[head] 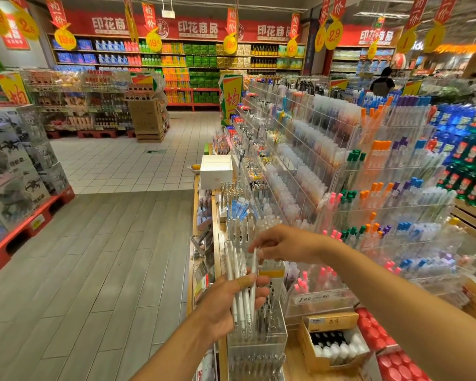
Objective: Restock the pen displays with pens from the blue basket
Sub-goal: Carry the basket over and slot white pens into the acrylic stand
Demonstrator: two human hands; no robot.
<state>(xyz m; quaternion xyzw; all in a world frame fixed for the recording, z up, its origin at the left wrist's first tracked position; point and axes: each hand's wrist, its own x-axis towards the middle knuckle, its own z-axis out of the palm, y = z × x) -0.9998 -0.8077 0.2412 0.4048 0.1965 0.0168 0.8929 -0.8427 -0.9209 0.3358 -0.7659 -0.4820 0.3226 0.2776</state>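
The left hand (226,303) grips a bundle of white pens (241,287), light, stiff and likely slippery, while the right hand (282,244) pinches one pen (254,266) near its top, above the clear acrylic display (259,342).

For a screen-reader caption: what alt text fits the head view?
The left hand grips a bunch of white pens while the right hand pinches one pen's top, above clear pen displays in a shop aisle.
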